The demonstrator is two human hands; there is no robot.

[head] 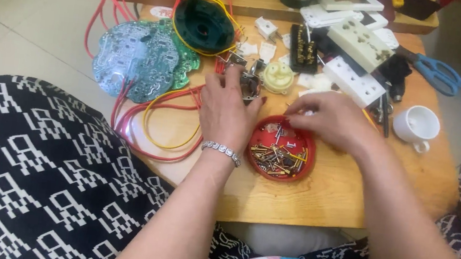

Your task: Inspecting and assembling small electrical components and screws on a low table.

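I see a small metal part (249,84) under the fingers of my left hand (226,109); it is grey and shiny, boxy with bent tabs, and it sits on the wooden surface (303,194) just above the rim of a red dish (254,162). How it is oriented I cannot tell, since my fingers cover much of it. The dish is round, shallow and plastic, lying flat on the surface between my two wrists. It holds a loose heap of small screws (278,154), some brass-coloured, some silvery, lying crosswise. My right hand (328,120) rests curled at the dish's upper right edge, fingertips touching the rim.
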